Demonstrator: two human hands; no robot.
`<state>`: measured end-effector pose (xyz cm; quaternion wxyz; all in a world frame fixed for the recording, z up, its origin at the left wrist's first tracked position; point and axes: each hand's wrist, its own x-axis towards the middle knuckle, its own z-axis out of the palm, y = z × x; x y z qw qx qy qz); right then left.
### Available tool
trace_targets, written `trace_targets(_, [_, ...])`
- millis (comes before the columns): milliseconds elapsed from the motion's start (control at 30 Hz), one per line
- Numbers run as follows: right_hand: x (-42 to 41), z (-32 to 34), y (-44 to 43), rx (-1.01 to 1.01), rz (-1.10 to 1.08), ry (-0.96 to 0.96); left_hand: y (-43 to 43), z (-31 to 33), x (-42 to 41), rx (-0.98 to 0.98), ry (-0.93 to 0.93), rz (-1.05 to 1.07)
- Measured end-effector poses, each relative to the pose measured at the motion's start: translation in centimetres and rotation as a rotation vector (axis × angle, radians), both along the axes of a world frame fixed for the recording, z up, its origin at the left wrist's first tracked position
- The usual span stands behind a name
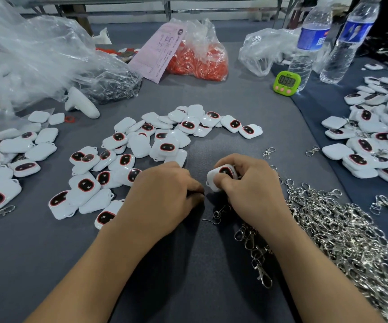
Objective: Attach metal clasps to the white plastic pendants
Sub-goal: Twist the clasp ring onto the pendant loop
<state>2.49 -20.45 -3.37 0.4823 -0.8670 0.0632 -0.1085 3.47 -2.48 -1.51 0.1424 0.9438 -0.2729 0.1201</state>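
Head view: bag (200,31) holds orange pieces (197,62), perhaps cords; right hand (252,185) grips pendant (222,174).

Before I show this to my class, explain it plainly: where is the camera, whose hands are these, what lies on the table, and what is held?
There is no machine: one camera on a person's head looks down at their own hands. The right hand grips a white pendant; the left hand is curled beside it, and whether its fingers hold anything is hidden. On the grey table lie loose pendants, left, a heap of metal clasps, right, and a green timer behind.
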Motion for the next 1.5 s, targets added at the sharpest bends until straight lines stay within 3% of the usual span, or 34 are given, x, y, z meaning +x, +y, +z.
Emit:
trace_targets(167, [-0.1,0.2,0.4,0.003,0.006,-0.003,-1.0,-0.9,-0.2,0.013,-0.113,0.035])
trace_targets(367, [-0.7,0.6,0.5,0.065,0.042,-0.009,-0.4,-0.9,-0.3,-0.156,0.115,0.063])
trace_targets(467, [-0.6,0.6,0.2,0.069,-0.009,-0.021,0.4,-0.4,-0.7,-0.152,0.204,0.034])
trace_targets(700, [-0.3,0.7,0.6,0.224,-0.018,-0.036,-0.4,-0.8,0.0,-0.071,0.107,-0.008])
trace_targets(800, [-0.3,0.6,0.6,0.251,-0.037,-0.035,-0.4,-1.4,-0.4,-0.266,0.105,0.038])
trace_targets(1033, [-0.6,1.0,0.5,0.282,0.03,0.101,-1.0,-1.3,-0.2,-0.821,0.336,0.162])
trace_targets(1267, [-0.6,1.0,0.8,0.198,0.17,0.013,-1.0,-1.3,-0.3,-0.829,0.309,0.188])
trace_targets(1500, [-0.9,1.5,0.5,0.215,0.107,-0.078,-1.2,-0.8,-0.3,-0.969,0.4,0.206])
